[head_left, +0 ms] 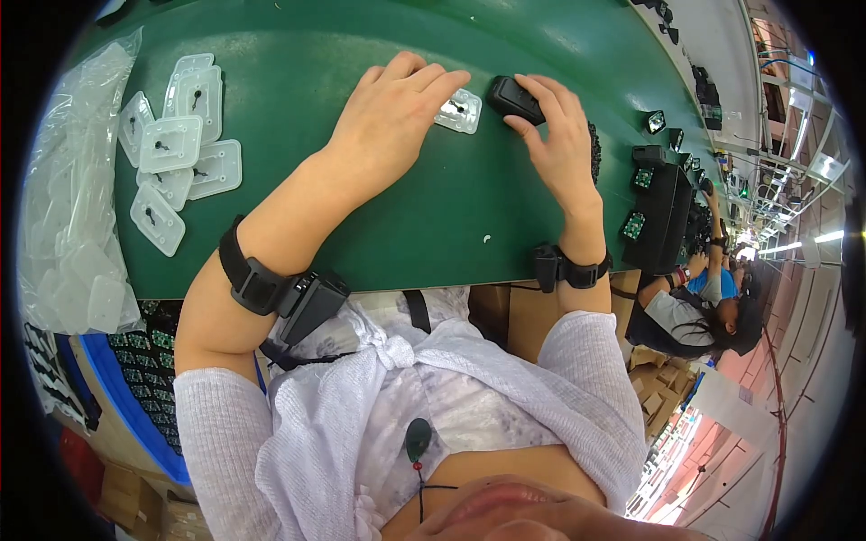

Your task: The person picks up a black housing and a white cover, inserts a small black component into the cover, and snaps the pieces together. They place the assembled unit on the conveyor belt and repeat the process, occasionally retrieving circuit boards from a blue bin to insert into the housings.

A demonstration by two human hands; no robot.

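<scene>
My left hand (392, 113) is on the green table with its fingers curled over the left end of a translucent plastic plate (462, 112). A small dark keyhole-like mark shows in the plate's middle. The left thumb is hidden under the hand. Just right of the plate, my right hand (557, 126) grips a rounded black plastic case (516, 99) between thumb and fingers. Plate and case are close together but apart. At the left lie several similar translucent plates (171, 144), some overlapping, each with the same dark mark.
A clear plastic bag (77, 180) with more plates lies along the table's left edge. Black parts and small green circuit boards (635, 225) stand at the right by a black box (663, 216). A blue tray (126, 397) of boards is below left. Another person (695, 311) works farther right.
</scene>
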